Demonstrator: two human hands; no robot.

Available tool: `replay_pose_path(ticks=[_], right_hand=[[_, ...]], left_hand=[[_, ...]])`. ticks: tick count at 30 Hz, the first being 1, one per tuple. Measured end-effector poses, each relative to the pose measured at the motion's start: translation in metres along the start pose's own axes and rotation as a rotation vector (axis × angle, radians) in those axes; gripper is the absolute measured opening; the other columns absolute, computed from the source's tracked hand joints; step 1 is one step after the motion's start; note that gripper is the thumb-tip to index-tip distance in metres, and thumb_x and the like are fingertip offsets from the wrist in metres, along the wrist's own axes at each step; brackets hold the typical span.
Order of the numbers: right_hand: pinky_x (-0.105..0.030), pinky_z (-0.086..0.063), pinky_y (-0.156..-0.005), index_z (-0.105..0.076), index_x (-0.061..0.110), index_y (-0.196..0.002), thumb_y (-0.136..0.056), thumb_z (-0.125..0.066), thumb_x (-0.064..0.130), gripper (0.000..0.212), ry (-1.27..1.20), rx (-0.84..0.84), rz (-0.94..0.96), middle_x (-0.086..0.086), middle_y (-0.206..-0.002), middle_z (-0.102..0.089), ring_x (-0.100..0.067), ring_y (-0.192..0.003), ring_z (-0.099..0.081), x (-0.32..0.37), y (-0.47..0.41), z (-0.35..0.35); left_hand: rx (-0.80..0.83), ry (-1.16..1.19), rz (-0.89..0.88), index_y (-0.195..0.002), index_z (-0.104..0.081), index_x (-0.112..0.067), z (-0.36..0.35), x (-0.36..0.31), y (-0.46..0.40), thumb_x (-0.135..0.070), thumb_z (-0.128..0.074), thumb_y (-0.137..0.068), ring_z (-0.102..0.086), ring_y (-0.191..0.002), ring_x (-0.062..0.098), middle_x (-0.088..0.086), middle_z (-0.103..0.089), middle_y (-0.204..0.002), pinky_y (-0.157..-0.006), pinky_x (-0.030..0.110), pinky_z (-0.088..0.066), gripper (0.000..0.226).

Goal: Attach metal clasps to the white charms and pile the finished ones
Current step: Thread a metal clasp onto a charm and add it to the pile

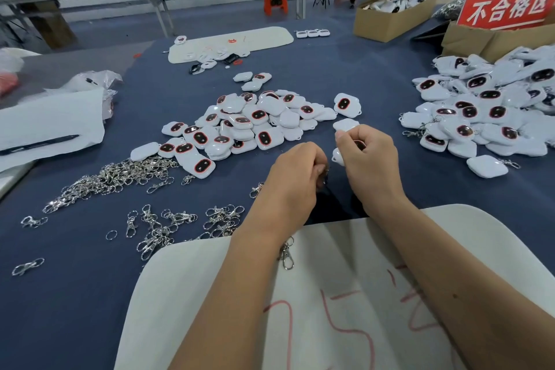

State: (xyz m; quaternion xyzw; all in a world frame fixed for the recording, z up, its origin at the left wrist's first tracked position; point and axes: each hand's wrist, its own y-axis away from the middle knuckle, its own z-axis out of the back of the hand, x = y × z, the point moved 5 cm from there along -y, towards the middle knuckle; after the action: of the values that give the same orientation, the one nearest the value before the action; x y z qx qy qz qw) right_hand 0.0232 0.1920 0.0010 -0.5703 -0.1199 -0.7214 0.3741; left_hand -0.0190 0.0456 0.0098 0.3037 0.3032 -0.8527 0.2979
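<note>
My right hand [365,153] pinches white charm [338,155] | left hand [300,168] grips metal clasp [323,173] | charm light, smooth, slippery: hold by edges.

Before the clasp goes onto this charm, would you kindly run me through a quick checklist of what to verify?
1. White plastic charm held in right hand: ok, fingers curled round it.
2. Silver metal clasp in left hand: cannot tell, the fingers hide what they pinch.
3. Clasp threaded through the charm's loop: cannot tell, hidden between the hands.
4. Loose clasp supply on the blue cloth: ok, plenty at left.
5. Unfinished charm pile: ok, in front of the hands.
6. Finished pile: ok, at right, clasps showing.
</note>
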Motion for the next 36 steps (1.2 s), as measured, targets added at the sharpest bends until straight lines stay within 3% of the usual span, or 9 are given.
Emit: replay_pose_path(ticks=[6, 13, 17, 25, 30, 33, 36], right_hand=[[-0.029, -0.031, -0.058, -0.048, 0.023, -0.063, -0.103, -0.058, 0.028, 0.042, 0.082, 0.049, 0.012, 0.013, -0.053, -0.046, -0.006, -0.053, -0.043, 0.005, 0.003, -0.003], [-0.028, -0.032, -0.059, -0.057, 0.011, -0.072, -0.103, -0.059, 0.023, 0.033, 0.109, 0.052, 0.058, 0.011, -0.060, -0.051, -0.010, -0.058, -0.045, 0.009, 0.006, -0.003], [-0.025, -0.031, -0.057, -0.051, 0.018, -0.067, -0.102, -0.060, 0.023, 0.037, 0.132, 0.029, 0.084, 0.012, -0.058, -0.048, -0.009, -0.056, -0.045, 0.010, 0.007, -0.003], [-0.018, -0.033, -0.055, -0.053, 0.006, -0.071, -0.102, -0.059, 0.020, 0.035, 0.183, -0.029, 0.147, 0.009, -0.059, -0.052, -0.009, -0.056, -0.046, 0.014, 0.010, -0.003], [-0.028, -0.033, -0.056, -0.047, -0.003, -0.072, -0.100, -0.057, 0.023, 0.039, 0.006, -0.046, 0.006, -0.002, -0.060, -0.048, -0.009, -0.056, -0.037, 0.006, 0.006, 0.001], [-0.039, -0.036, -0.058, -0.047, 0.001, -0.069, -0.098, -0.058, 0.026, 0.040, -0.213, 0.003, -0.110, -0.009, -0.064, -0.044, -0.023, -0.061, -0.038, 0.000, 0.004, 0.000], [-0.031, -0.030, -0.048, -0.043, 0.004, -0.068, -0.100, -0.058, 0.023, 0.040, -0.341, 0.048, -0.168, -0.010, -0.064, -0.037, -0.020, -0.053, -0.033, -0.003, 0.003, -0.002]], left_hand=[[0.005, -0.006, -0.008, -0.087, -0.053, -0.018, 0.000, -0.002, 0.000, -0.003, -0.044, -0.098, -0.057, -0.080, 0.017, -0.006, -0.059, -0.083, -0.074, 0.044, -0.051, 0.021], [0.013, -0.018, 0.031, -0.087, -0.049, -0.018, -0.002, -0.002, 0.002, -0.007, -0.040, -0.099, -0.055, -0.083, 0.024, -0.001, -0.058, -0.088, -0.076, 0.051, -0.051, 0.019], [0.014, -0.047, 0.060, -0.089, -0.049, -0.020, -0.001, -0.004, 0.003, -0.007, -0.040, -0.098, -0.054, -0.085, 0.023, -0.002, -0.057, -0.091, -0.077, 0.048, -0.051, 0.019], [0.011, -0.178, 0.067, -0.098, -0.055, -0.015, -0.002, -0.008, 0.002, 0.000, -0.042, -0.095, -0.053, -0.090, 0.023, -0.001, -0.058, -0.097, -0.075, 0.039, -0.045, 0.020], [-0.121, 0.064, 0.019, -0.093, -0.061, -0.011, 0.000, -0.010, 0.001, -0.002, -0.050, -0.099, -0.059, -0.089, 0.020, -0.001, -0.065, -0.092, -0.080, 0.044, -0.050, 0.016], [-0.197, 0.159, -0.063, -0.097, -0.067, -0.008, 0.003, -0.013, 0.000, -0.002, -0.058, -0.098, -0.062, -0.093, 0.015, -0.001, -0.068, -0.096, -0.083, 0.037, -0.051, 0.011], [-0.208, 0.237, -0.039, -0.099, -0.072, -0.012, 0.004, -0.010, -0.001, 0.000, -0.064, -0.093, -0.067, -0.093, 0.009, -0.007, -0.072, -0.096, -0.083, 0.028, -0.055, 0.015]])
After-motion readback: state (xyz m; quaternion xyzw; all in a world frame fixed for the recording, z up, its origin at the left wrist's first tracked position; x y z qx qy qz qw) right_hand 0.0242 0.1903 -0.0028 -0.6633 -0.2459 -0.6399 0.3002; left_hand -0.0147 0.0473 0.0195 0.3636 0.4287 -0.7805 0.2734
